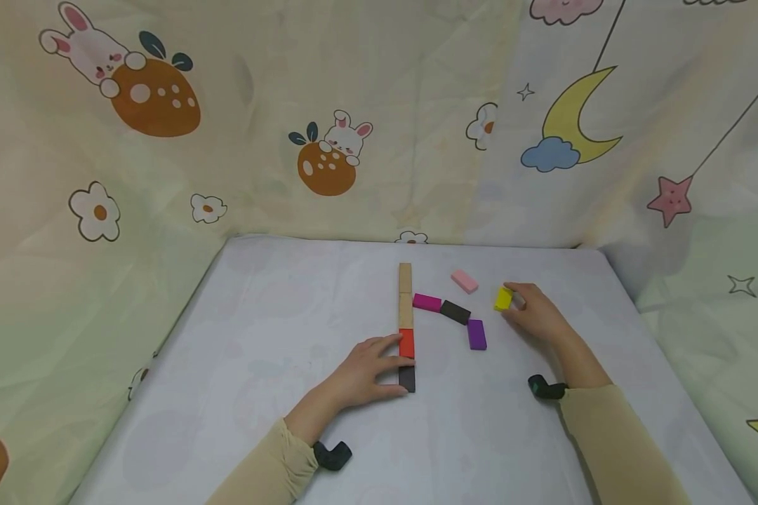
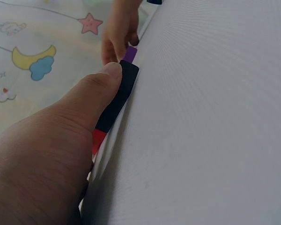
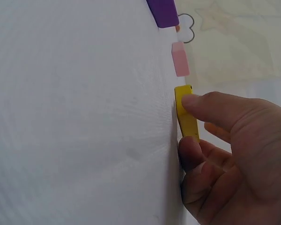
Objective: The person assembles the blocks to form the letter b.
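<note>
My left hand (image 1: 368, 373) rests at the near end of a straight row of blocks, fingers spread. Its index fingertip touches the red block (image 1: 407, 345); another finger lies across the join with a black block (image 1: 407, 379). The thumb (image 2: 91, 91) lies against that black block in the left wrist view. My right hand (image 1: 534, 311) pinches a yellow block (image 1: 502, 299) between thumb and fingers, at the right of the other blocks. In the right wrist view, the thumb is on the face of the yellow block (image 3: 186, 110).
Two wooden blocks (image 1: 406, 294) form the row's far end. From them a magenta block (image 1: 427, 302), a second black block (image 1: 455, 312) and a purple block (image 1: 476, 334) curve rightward. A pink block (image 1: 464, 281) lies apart behind. Printed cloth (image 1: 354, 217) hangs around the white table (image 1: 278, 301).
</note>
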Demonstrator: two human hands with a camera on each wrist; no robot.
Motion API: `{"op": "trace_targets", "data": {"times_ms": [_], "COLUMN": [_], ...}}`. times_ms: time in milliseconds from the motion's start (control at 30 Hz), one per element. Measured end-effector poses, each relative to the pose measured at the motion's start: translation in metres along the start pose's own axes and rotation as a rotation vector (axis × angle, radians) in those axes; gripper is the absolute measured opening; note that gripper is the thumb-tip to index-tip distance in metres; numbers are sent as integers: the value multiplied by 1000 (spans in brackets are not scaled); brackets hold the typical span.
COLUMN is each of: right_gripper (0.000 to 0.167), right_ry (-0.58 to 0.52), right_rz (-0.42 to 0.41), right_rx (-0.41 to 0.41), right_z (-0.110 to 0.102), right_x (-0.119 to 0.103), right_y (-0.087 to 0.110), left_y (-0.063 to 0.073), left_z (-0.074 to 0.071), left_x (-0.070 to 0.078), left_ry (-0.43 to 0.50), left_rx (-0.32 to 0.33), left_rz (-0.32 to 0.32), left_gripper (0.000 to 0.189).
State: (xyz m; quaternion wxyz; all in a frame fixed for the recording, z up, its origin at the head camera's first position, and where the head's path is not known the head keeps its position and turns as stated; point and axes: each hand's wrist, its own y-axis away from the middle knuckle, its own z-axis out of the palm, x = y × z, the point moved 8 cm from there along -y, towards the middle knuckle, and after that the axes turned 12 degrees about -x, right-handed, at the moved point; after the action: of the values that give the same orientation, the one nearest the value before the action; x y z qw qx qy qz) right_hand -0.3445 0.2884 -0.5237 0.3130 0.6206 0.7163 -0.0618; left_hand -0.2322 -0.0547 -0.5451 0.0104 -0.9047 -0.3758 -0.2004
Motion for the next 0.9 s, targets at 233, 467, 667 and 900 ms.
{"op": "trace_targets", "data": {"times_ms": [233, 467, 667, 900], "right_gripper": [76, 73, 72, 76], "right_ry": [4, 7, -2, -24], "right_rz": [29, 29, 40, 67], "right_rx": [-29, -8, 16, 9], "right_z": [3, 2, 1, 4], "right_x": [3, 3, 2, 3], "right_y": [-3, -3, 0, 3], "left_y": [1, 1, 1, 1], "left_z": [0, -1, -1, -1], "left_x": [1, 1, 2, 1], "left_ry": [9, 3, -3, -6], "left_rx": [0, 2, 0, -6], "left_rz": [1, -2, -4, -9], "left_gripper": [54, 54, 54, 54]}}
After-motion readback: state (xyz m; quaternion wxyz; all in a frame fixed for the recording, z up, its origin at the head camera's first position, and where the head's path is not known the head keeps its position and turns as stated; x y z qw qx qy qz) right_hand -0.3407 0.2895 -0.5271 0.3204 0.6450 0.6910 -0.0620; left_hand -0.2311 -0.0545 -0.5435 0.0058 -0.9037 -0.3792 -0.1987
